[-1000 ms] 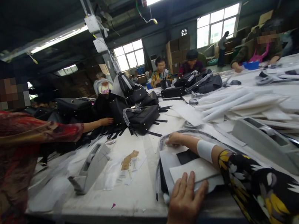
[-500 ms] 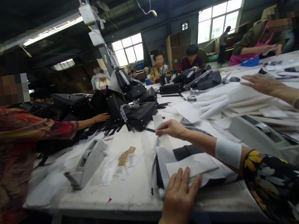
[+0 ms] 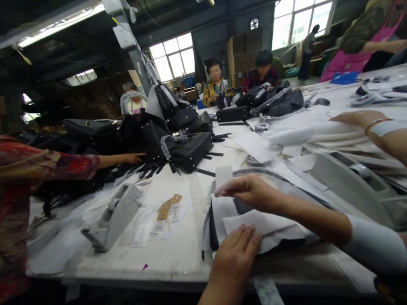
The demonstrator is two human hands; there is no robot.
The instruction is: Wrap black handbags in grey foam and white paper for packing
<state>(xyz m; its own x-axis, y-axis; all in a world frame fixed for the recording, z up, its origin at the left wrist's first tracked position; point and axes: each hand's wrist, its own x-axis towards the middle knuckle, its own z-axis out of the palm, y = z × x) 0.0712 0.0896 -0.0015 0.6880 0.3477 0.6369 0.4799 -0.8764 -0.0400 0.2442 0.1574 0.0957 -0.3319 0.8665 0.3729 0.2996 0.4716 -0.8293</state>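
My left hand (image 3: pixel 237 249) lies flat on a folded white sheet (image 3: pixel 260 223), its fingers stretched out. Under the sheet is a flat bundle with white wrapping and black edges (image 3: pixel 212 232); what it contains is mostly covered. Above the bundle's far left part, my right hand (image 3: pixel 251 191) is closed in a pinch. A pale, partly see-through strip (image 3: pixel 224 175) stands up at its fingertips, which are slightly blurred. Grey tape dispensers stand on either side, one to the left (image 3: pixel 115 216) and one to the right (image 3: pixel 365 189).
Black handbags (image 3: pixel 190 152) are heaped beyond my hands. Brown tags (image 3: pixel 168 207) lie to the left on the white table (image 3: pixel 129 270). A co-worker's arm (image 3: pixel 75 164) reaches in from the left; another person's hand (image 3: pixel 355 122) rests over stacked white sheets (image 3: pixel 340 145) at right.
My right hand has come down and nearer over the bundle, the pale strip moving with it. My left hand stays on the sheet, its fingers closer together. The view has shifted slightly.
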